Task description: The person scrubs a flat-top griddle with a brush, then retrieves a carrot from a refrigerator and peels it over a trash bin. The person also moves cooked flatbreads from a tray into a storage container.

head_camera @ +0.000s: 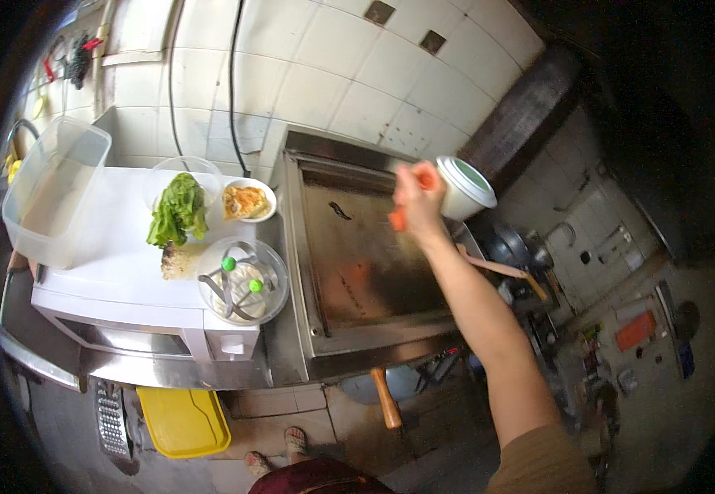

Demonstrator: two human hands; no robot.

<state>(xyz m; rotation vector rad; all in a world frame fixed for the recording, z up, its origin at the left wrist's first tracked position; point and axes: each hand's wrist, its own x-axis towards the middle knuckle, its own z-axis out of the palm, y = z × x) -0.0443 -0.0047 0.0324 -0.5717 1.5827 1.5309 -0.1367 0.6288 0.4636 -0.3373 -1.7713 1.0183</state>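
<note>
My right hand is raised over the right side of a steel flat-top griddle, its fingers closed around a blurred orange-red object whose kind I cannot tell. Just beyond it stands a white tub with a green-topped lid. My left hand is out of view. On a white appliance left of the griddle lie green lettuce leaves, a white bowl with browned food, and a clear bowl holding white food and metal tongs with green tips.
An empty clear plastic bin stands at the appliance's left end. A wooden handle juts out below the griddle's front edge. On the floor lie a yellow tray and a metal grater. Dark pans are right of the griddle.
</note>
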